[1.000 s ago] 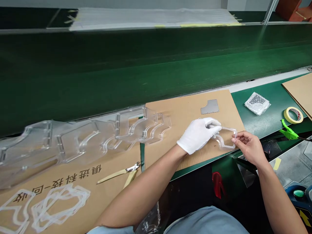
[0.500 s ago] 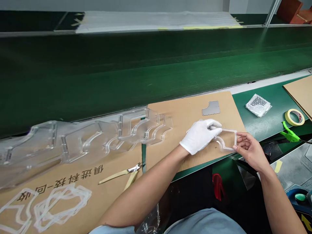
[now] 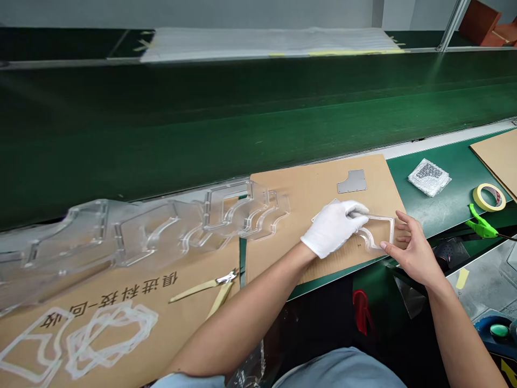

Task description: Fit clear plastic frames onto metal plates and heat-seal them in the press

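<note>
My left hand [image 3: 335, 227], in a white glove, pinches a clear plastic frame [image 3: 391, 231] by its left part, over a cardboard sheet [image 3: 283, 183]. The frame has a stepped, curved lower edge. My bare right hand [image 3: 416, 252] is at the frame's right side with fingers stretched apart; its thumb is by the lower right corner, and whether it touches cannot be made out. Thin corners of a flat piece stick out behind the glove, mostly hidden. A grey flat plate [image 3: 352, 181] with small edge holes lies beyond the hands.
Several clear plastic covers [image 3: 145, 231] stand in a row at left. Nippers [image 3: 214, 283] and loose pale frames [image 3: 111, 339] lie on the left cardboard. Bagged parts [image 3: 429, 177], yellow tape [image 3: 488, 197] and a green clamp [image 3: 480, 223] are at right. A green belt [image 3: 242, 124] runs behind.
My right hand's fingers have come off the frame's right edge and spread apart. My left hand keeps its hold on the frame. The view has shifted slightly.
</note>
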The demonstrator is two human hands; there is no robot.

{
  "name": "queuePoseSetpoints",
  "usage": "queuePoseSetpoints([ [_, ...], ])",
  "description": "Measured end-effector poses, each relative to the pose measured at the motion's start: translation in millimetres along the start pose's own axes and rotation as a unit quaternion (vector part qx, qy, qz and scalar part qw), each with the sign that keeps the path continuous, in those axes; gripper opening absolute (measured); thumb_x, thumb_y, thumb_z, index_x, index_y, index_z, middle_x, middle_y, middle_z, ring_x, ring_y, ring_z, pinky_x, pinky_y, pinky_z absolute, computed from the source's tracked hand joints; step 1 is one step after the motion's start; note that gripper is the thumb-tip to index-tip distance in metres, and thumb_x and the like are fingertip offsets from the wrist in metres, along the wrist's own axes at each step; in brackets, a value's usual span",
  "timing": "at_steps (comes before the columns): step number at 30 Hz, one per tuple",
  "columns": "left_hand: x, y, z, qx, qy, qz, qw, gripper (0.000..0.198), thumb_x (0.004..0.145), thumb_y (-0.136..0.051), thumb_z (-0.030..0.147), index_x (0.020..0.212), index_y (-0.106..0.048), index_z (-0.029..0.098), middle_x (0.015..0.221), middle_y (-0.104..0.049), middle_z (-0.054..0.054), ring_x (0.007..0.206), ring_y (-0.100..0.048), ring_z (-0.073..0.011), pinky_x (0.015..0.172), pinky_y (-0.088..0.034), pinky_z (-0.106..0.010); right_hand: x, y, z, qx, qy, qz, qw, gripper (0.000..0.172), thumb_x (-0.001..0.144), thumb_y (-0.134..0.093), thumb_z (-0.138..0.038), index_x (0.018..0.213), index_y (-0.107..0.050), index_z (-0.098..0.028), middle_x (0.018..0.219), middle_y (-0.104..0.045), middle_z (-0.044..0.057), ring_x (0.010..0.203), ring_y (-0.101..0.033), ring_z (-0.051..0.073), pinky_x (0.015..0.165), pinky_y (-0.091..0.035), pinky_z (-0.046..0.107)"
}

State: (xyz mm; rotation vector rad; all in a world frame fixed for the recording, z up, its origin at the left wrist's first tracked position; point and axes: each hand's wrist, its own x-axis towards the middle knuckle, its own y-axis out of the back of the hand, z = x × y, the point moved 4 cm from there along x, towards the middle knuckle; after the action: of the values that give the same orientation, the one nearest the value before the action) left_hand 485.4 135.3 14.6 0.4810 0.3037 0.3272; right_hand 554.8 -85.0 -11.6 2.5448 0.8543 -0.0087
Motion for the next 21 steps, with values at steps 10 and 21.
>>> queuePoseSetpoints([
  [10, 0, -2.1, 1, 0.012, 0.013, -0.009, 1.0, 0.02, 0.089, -0.068, 0.03, 0.102, -0.082, 0.023, 0.105, -0.082, -0.001, 0.089, -0.075, -0.0197, 0.081, -0.06, -0.029, 3, -26, -7, -0.088, -0.002, 0.026, 0.996, 0.092, 0.08, -0.081, -0.045, 0.16, -0.038, -0.028, 0.157, -0.047, 0.014, 0.152, -0.042, 0.037, 0.129, -0.035, 0.063],
  [21, 2, -1.8, -2, -0.004, -0.007, -0.004, 1.0, 0.023, 0.09, -0.069, 0.029, 0.108, -0.082, 0.022, 0.104, -0.082, -0.001, 0.081, -0.075, -0.0178, 0.081, -0.06, -0.029, 1, 13, 12, 0.122, -0.027, -0.015, 0.992, 0.064, 0.087, -0.081, -0.047, 0.143, -0.056, -0.029, 0.146, -0.063, 0.014, 0.133, -0.062, 0.032, 0.112, -0.053, 0.055],
])
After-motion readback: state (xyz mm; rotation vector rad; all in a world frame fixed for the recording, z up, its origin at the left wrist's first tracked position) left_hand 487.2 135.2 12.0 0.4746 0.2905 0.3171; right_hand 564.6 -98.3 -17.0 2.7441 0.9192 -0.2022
